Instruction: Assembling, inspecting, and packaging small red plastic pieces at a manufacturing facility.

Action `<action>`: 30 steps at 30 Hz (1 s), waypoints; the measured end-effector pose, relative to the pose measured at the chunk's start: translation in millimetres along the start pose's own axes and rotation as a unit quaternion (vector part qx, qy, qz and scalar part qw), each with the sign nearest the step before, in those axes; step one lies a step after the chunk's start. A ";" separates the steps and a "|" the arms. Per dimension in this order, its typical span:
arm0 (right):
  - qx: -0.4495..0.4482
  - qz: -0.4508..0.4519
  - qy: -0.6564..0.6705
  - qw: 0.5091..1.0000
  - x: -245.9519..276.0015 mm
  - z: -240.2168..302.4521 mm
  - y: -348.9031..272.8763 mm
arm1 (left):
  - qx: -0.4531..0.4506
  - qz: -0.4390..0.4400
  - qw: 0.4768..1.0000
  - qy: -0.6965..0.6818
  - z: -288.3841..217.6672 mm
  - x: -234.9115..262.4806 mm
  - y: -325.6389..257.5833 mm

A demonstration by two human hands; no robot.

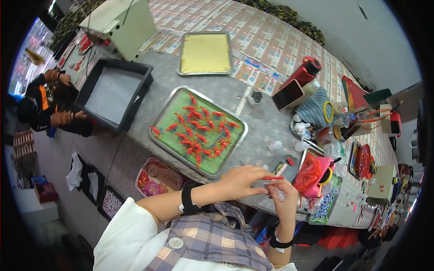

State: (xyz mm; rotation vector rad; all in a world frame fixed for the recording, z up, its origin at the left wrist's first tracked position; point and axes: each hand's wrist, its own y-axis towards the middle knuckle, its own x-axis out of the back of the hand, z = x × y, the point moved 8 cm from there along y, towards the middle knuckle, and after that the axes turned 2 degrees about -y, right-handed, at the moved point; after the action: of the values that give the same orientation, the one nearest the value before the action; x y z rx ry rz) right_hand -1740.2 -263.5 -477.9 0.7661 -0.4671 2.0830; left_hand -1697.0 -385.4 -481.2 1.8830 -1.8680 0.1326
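Note:
Both my hands are close together at the table's near edge. A thin red stick [273, 178] lies across their fingertips, its one end at the bent fingers of my left hand [242, 182]. My right hand [285, 197] has its fingers closed around a crumpled bit of clear plastic [280, 194]. What the fingertips pinch between them is partly hidden. Ahead and to the left lies a metal tray [164, 111] lined in green, with many small red shrimp-like pieces [195, 128] on it.
A yellow-lined tray [205, 53] lies farther back. At left stands a dark bin [143, 86], with another person's hands [80, 115] beside it. To the right are a phone [288, 95], a red bottle [305, 70], a pink container [318, 174] with a red bag, and a small grey dish [289, 174].

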 end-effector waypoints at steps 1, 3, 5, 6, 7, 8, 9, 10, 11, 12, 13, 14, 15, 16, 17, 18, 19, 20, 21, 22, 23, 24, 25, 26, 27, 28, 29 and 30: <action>-0.024 0.002 0.058 0.998 -13.8 3.9 -0.8 | 0.004 -0.007 1.000 0.001 5.4 7.4 -14.1; -0.048 0.007 0.113 0.992 -38.6 9.5 -3.7 | 0.096 0.043 0.994 0.014 27.8 11.8 -43.1; -0.113 0.021 0.257 0.959 -66.5 3.0 -7.8 | 0.114 0.030 0.993 -0.002 32.3 25.4 -60.0; -0.138 0.013 0.264 0.954 -76.2 2.8 -8.6 | 0.130 0.020 0.991 -0.015 35.9 31.6 -67.3; -0.138 0.015 0.262 0.955 -83.4 10.8 -10.0 | 0.131 0.018 0.991 -0.017 37.6 35.3 -73.3; -0.142 -0.033 0.309 0.940 -83.0 25.4 -7.7 | 0.157 0.003 0.987 -0.030 44.0 40.3 -79.3; -0.145 -0.080 0.357 0.919 -82.1 32.5 -7.6 | 0.184 -0.012 0.982 -0.041 50.4 44.5 -86.1; -0.107 -0.090 0.239 0.961 -79.0 39.1 -6.6 | 0.173 -0.030 0.984 -0.040 50.9 50.2 -89.0; -0.107 -0.087 0.238 0.961 -82.2 40.8 -7.5 | 0.175 -0.032 0.983 -0.042 50.7 52.8 -91.8; -0.089 -0.051 0.140 0.985 -87.8 46.8 -6.2 | 0.179 -0.032 0.983 -0.016 50.3 55.7 -93.2; -0.070 -0.013 0.040 0.997 -94.3 51.3 -5.7 | 0.184 -0.033 0.982 0.010 49.8 57.8 -94.7; -0.069 -0.012 0.062 0.996 -100.7 46.8 -6.6 | 0.186 -0.035 0.982 0.009 49.3 58.4 -96.3; -0.068 -0.009 0.062 0.996 -102.1 47.4 -7.1 | 0.195 -0.029 0.980 0.015 49.9 57.4 -98.5; -0.060 -0.013 0.033 0.998 -101.5 49.1 -7.1 | 0.204 -0.022 0.979 0.020 51.0 55.5 -100.8; -0.052 -0.017 0.005 0.998 -100.5 50.2 -7.1 | 0.206 -0.024 0.978 0.019 52.2 53.9 -102.6; -0.053 -0.014 0.004 0.999 -100.7 46.5 -8.8 | 0.209 -0.026 0.977 0.010 54.5 51.2 -105.0; -0.069 0.006 0.010 0.998 -103.7 38.0 -11.5 | 0.213 -0.028 0.977 0.001 55.9 48.1 -107.2; -0.084 0.038 0.022 0.996 -111.1 30.4 -8.7 | 0.225 -0.033 0.974 0.004 59.2 48.9 -109.7; -0.085 0.040 0.022 0.995 -109.6 28.1 -9.7 | 0.236 -0.034 0.971 -0.004 60.6 46.3 -111.5; -0.094 0.070 0.048 0.992 -112.4 25.9 -11.6 | 0.247 -0.034 0.968 -0.013 62.7 43.3 -113.5; -0.104 0.100 0.075 0.987 -116.2 22.3 -13.6 | 0.250 -0.033 0.967 -0.014 64.8 39.9 -115.2; -0.106 0.101 0.075 0.986 -115.8 13.4 -15.7 | 0.245 -0.026 0.969 -0.022 65.3 35.3 -114.9; -0.122 0.105 0.114 0.980 -118.5 -1.2 -19.9 | 0.241 -0.018 0.970 -0.030 65.8 30.6 -114.5; -0.137 0.108 0.154 0.973 -120.6 -11.2 -23.9 | 0.243 -0.017 0.969 -0.032 66.2 27.5 -114.2; -0.140 0.111 0.154 0.972 -121.3 -14.5 -25.8 | 0.250 -0.003 0.968 -0.031 67.3 23.3 -115.0; -0.135 0.111 0.130 0.976 -120.8 -16.3 -26.6 | 0.257 0.012 0.966 -0.030 69.2 18.8 -116.1; -0.129 0.112 0.105 0.980 -120.3 -17.6 -27.5 | 0.260 0.012 0.965 -0.032 71.7 15.5 -117.6; -0.129 0.115 0.106 0.979 -121.9 -18.1 -27.7 | 0.256 0.014 0.966 -0.031 74.0 12.7 -119.0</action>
State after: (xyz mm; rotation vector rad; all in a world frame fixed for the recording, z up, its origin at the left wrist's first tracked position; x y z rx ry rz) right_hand -1668.5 -309.2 -571.2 0.3461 -0.7164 2.2286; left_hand -1601.0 -432.2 -572.8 2.2086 -2.0420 0.6264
